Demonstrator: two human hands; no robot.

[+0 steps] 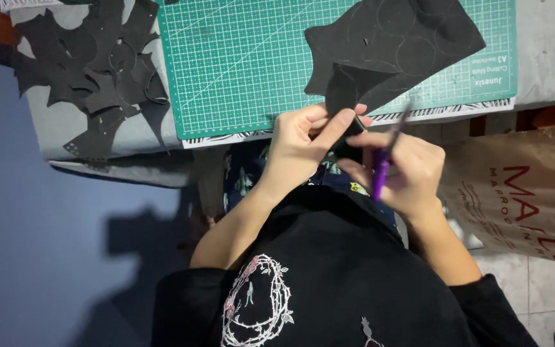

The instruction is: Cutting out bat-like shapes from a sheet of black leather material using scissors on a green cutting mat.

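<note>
My left hand (303, 138) pinches a piece of black sheet material (345, 90) that sticks up from between its fingers, just in front of the near edge of a green cutting mat (239, 64). My right hand (406, 173) grips small scissors with purple handles (380, 170); the blades point up toward the black piece. A larger black sheet (399, 45) with faint traced circles lies on the mat behind the hands.
A pile of black offcuts (91, 71) with round cutouts lies on the grey padded surface (65, 122) left of the mat. A brown paper bag (521, 193) sits at the right on a tiled floor. A blue floor area spreads at the left.
</note>
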